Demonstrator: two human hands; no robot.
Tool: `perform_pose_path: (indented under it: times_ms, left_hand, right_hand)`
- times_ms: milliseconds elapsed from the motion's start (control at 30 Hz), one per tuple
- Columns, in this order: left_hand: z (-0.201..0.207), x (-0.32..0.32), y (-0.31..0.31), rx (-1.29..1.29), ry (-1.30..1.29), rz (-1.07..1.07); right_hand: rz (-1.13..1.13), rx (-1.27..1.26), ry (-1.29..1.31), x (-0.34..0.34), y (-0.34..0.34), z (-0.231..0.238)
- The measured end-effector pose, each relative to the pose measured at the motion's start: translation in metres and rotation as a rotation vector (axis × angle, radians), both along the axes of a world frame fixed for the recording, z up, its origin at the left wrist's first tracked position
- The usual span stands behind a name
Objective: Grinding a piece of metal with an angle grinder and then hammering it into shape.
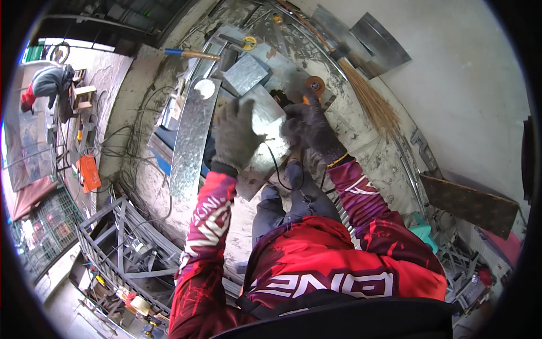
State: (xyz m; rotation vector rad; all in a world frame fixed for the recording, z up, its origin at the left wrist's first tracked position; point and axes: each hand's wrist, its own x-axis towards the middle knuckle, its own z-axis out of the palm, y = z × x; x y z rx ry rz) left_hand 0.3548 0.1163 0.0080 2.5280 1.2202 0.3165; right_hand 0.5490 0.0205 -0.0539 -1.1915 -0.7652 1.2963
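My right hand [317,130], in a dark work glove, is wrapped around an angle grinder [280,98]. Its brown round disc [315,85] sticks out beyond the fingers, and a black cord [275,161] hangs down toward my legs. Much of the grinder's body is hidden by the glove. My left hand [237,138], in a grey glove, is held over the sheet metal with its thumb apart from the fingers and nothing visible in it. Below the hands lies a shiny metal sheet [261,107]. Left of my left hand is a long galvanized strip [192,141].
A hammer [192,54] with a blue-ended handle and a yellow tape roll [249,43] lie among metal pieces. A straw broom [370,99] rests by the right wall. Metal frames [127,243] stand at lower left. Another person [48,85] bends over at far left.
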Motion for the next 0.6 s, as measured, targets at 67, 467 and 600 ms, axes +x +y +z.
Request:
perform_pose_path:
  times_ms: [67,467,600]
  left_hand:
    - [-0.019,0.013,0.034,0.051,0.020,0.044]
    - [-0.094,0.050,0.128,-0.059,0.522,0.097]
    - [-0.091,0.057,0.127,-0.132,0.428,0.090]
  right_hand:
    - [-0.091,0.004,0.250,0.020,-0.011,-0.008]
    - [-0.089,-0.479,-0.091,0.057,-0.132,-0.086]
    - [-0.104,-0.465,-0.128,0.050,-0.132,-0.097]
